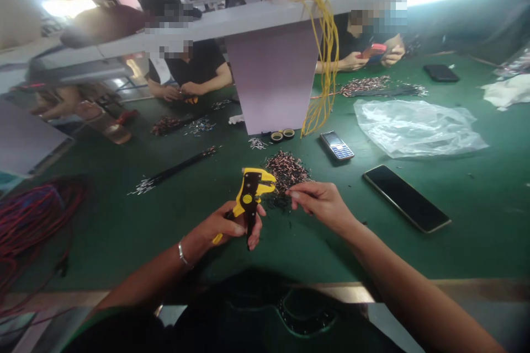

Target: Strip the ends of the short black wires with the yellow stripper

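Note:
My left hand (236, 226) is wrapped round the handles of a yellow and black wire stripper (249, 193), whose jaws point right. Just right of the jaws, my right hand (317, 201) is closed in a pinch; what it holds, if anything, is too small to make out. Beyond both hands, a pile of short dark and copper-coloured wire pieces (289, 170) lies on the green table (174, 215). A bundle of black wires with pale ends (178, 168) rests to the left of the stripper.
A smartphone (406, 197), a keypad phone (337, 146) and a plastic bag (420, 128) lie to the right. Tape rolls (282, 135) sit by a divider (275, 77) hung with yellow wires (329, 60). Red cables (37, 220) are coiled left. People work across the table.

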The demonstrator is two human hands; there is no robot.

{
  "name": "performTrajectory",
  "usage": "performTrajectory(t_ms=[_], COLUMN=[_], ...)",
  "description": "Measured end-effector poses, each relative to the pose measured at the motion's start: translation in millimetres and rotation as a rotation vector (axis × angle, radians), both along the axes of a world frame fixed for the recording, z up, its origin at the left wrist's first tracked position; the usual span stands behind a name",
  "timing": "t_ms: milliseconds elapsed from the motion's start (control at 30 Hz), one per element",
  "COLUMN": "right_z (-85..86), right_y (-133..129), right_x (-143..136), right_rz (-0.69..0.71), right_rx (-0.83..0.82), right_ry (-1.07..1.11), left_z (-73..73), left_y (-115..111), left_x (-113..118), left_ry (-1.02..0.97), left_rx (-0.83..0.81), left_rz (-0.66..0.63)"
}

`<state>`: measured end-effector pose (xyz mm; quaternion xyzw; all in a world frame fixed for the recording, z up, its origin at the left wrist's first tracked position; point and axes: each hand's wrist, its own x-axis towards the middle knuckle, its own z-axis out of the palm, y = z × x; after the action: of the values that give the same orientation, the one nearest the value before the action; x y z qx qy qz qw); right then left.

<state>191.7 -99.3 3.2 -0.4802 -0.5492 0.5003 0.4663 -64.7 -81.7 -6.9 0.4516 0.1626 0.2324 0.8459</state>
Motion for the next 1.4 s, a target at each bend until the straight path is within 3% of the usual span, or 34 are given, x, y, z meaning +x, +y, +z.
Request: performTrajectory(t_ms=[1400], right_z=[-3.3], right_y=[0.7], right_x=[9.0], right_rz=[0.053], right_rx=[0.177], right_ry=[-0.164], left_z=[-1.5], left_y=[2.7], left_x=[-2.4], left_ry=[0.009], left_rx=[-0.101], left_rz=[-0.119])
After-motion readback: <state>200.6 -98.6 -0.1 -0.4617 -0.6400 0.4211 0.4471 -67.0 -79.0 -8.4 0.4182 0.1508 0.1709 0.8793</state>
